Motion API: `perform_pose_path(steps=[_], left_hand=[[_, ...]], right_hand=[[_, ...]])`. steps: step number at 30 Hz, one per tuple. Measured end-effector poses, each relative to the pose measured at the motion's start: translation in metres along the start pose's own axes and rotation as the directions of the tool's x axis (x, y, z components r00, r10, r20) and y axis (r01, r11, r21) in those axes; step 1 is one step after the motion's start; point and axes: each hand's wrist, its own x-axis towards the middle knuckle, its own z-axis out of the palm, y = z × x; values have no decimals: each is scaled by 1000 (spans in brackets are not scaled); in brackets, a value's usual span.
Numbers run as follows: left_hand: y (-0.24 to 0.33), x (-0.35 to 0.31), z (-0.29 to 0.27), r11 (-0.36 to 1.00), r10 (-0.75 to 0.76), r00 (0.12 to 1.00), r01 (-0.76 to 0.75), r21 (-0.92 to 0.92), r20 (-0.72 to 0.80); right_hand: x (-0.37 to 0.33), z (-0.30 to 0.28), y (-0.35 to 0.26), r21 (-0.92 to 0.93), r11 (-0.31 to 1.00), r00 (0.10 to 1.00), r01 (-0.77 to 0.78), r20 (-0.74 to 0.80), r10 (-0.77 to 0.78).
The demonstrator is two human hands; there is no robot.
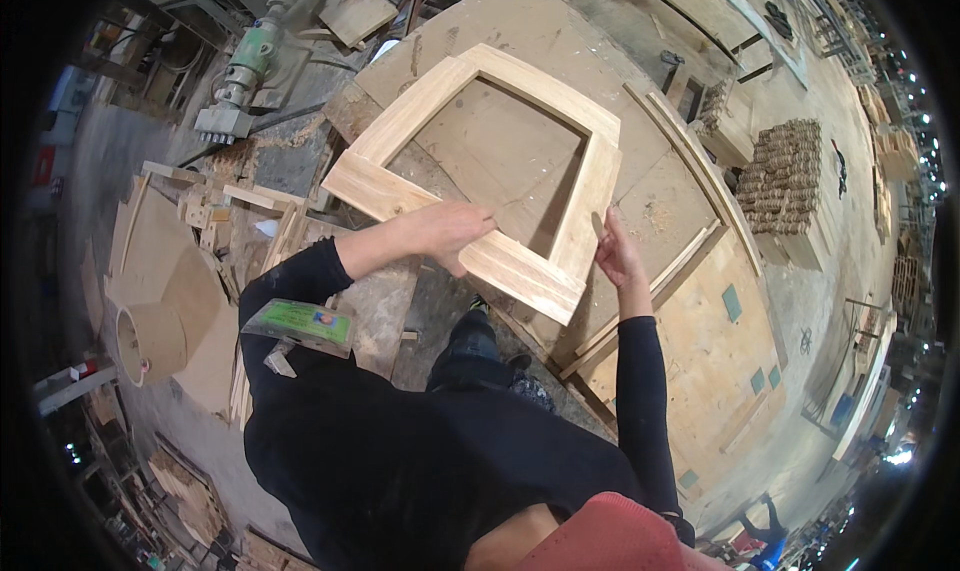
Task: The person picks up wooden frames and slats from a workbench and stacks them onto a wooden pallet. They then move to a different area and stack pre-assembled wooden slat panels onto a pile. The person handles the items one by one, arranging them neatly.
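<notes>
A pale wooden frame [430, 105], four-sided with an open middle, is held up in front of me, tilted over the workbench [520, 16]. My left hand [455, 233] grips its near rail, with the fingers curled over the inner edge. At the frame's right side, my right hand [621, 251] holds the outer edge of the side rail, thumb upward. Part of its fingers is hidden behind the wood. Through the opening, the dusty brown board of the bench shows.
A green and grey motor machine [250, 59] stands at the far left. Long wooden strips [690, 156] lie along the bench's right side, beside a plywood sheet [690, 361]. Stacked wooden parts [785, 181] stand farther right. A brown cardboard drum [152, 343] sits at left.
</notes>
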Motion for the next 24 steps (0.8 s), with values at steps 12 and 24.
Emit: perform_pose_path(steps=[12,24], left_hand=[[22,-15,-4,979,41,997,-53,-198,-66],[79,64,-47,979,199,844,-192,66,-499]], right_hand=[[-39,48,10,323,941,975,102,157,-160],[-216,-10,9,127,780,788,612,-179,-589]])
